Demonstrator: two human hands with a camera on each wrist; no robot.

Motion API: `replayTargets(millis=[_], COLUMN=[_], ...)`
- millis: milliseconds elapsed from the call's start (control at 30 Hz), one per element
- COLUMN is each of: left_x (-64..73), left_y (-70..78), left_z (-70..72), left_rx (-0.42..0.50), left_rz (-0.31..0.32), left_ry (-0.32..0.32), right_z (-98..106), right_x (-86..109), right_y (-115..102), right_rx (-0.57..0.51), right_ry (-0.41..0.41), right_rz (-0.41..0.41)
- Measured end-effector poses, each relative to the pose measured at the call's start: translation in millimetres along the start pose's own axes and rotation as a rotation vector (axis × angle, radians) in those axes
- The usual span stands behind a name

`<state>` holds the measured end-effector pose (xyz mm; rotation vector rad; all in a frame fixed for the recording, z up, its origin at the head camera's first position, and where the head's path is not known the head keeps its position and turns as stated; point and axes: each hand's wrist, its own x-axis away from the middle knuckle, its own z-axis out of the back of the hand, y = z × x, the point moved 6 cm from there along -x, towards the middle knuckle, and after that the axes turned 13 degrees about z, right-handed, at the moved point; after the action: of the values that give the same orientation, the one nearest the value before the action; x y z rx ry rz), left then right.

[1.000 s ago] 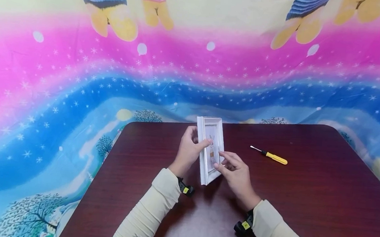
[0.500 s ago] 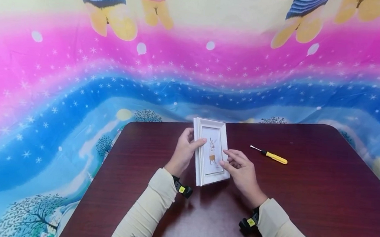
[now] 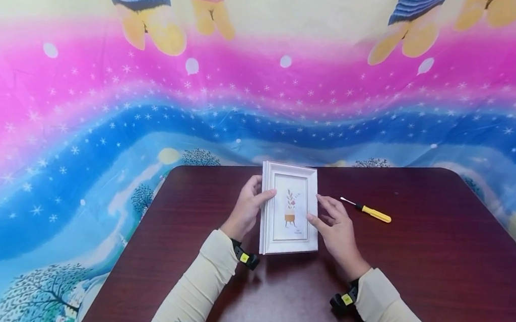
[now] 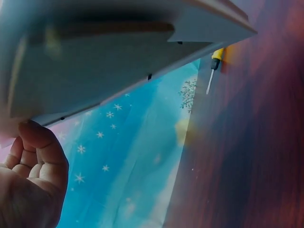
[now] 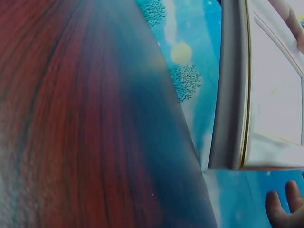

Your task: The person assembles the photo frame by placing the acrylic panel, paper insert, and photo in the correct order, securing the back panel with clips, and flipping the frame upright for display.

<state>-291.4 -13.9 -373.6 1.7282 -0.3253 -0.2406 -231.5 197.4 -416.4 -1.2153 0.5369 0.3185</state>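
A white picture frame with a potted-plant print is held above the table, its front toward the head camera. My left hand grips its left edge, thumb on the front and fingers mostly hidden behind. My right hand pinches near the right edge, thumb over the front and fingertips at the side. The left wrist view looks under the frame's back, where small dark tabs line one edge. In the right wrist view, two fingers of the right hand are apart from the frame; the rest is out of view.
A yellow-handled screwdriver lies on the dark red wooden table, to the right of the hands. Behind the table hangs a colourful printed cloth. Both wrists carry small black cameras on straps.
The frame has turned from almost edge-on to facing the head camera more fully. My right hand has moved right along with its right edge; my left hand has shifted slightly left.
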Motion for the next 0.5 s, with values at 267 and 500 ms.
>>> replayTargets(millis=[267, 500], left_x=[-1.4, -3.4], left_y=[-3.9, -5.6], left_z=[3.6, 6.7], left_rx=[0.077, 0.094], left_rz=[-0.018, -0.038], left_ry=[-0.029, -0.034], right_z=[2.5, 1.1], right_x=[1.4, 2.4], right_y=[6.6, 10.7], right_rx=[-0.133, -0.161], right_ry=[-0.036, -0.053], right_rz=[-0.113, -0.186])
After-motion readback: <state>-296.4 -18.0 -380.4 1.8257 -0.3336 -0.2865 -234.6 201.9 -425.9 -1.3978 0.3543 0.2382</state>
